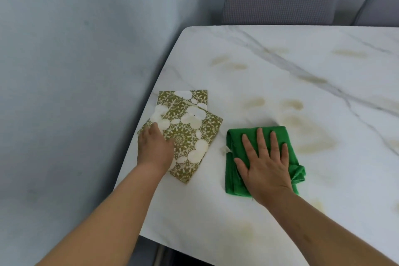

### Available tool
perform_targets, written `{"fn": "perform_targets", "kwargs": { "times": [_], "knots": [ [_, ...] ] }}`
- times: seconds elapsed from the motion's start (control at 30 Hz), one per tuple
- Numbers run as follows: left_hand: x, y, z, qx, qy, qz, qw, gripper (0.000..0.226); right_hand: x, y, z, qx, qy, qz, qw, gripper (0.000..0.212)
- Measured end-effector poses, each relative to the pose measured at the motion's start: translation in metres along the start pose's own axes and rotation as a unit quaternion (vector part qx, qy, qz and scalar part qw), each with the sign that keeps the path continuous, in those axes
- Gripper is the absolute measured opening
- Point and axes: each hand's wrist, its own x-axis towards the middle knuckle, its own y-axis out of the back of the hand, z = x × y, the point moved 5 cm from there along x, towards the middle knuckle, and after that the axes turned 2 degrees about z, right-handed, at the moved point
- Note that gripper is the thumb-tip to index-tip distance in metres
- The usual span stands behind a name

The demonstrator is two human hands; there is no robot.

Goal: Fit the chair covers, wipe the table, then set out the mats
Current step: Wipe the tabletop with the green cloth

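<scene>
A white marble-patterned table (pixel 280 71) fills the right of the view, with yellowish smears across its top. My right hand (pixel 265 164) lies flat, fingers spread, on a folded green cloth (pixel 235 153) near the front of the table. My left hand (pixel 154 147) rests on the left edge of a small stack of cream mats with an olive-gold pattern (pixel 190 127), close to the table's left edge. Its fingertips are curled over the mats; whether it grips them I cannot tell.
Two chairs in grey covers stand at the far side of the table, one at the middle (pixel 278 2) and one cut off at the right (pixel 380 6). A pale wall (pixel 86 71) runs close along the table's left side.
</scene>
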Motion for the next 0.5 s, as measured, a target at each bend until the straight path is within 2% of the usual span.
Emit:
{"fn": "perform_targets", "kwargs": {
  "times": [0.17, 0.3, 0.37, 0.43, 0.5],
  "knots": [
    [0.041, 0.001, -0.005, 0.044, 0.011, -0.017, 0.999, 0.07, 0.003, -0.001, 0.0, -0.007, -0.01, 0.02, 1.0, 0.069],
    [0.053, 0.005, -0.009, 0.087, 0.063, -0.032, 0.994, 0.084, 0.004, -0.002, 0.001, -0.01, -0.014, 0.015, 1.0, 0.069],
    [0.055, 0.008, -0.011, 0.073, 0.096, -0.044, 0.992, 0.089, 0.004, -0.002, 0.001, -0.012, -0.012, 0.019, 1.0, 0.069],
    [0.052, 0.009, -0.009, 0.019, 0.117, -0.073, 0.99, 0.083, 0.003, -0.001, 0.001, -0.012, -0.012, 0.021, 1.0, 0.069],
    [0.049, 0.01, -0.004, -0.021, 0.114, -0.091, 0.989, 0.064, 0.004, 0.0, 0.001, -0.01, -0.013, 0.021, 1.0, 0.069]
  ]
}}
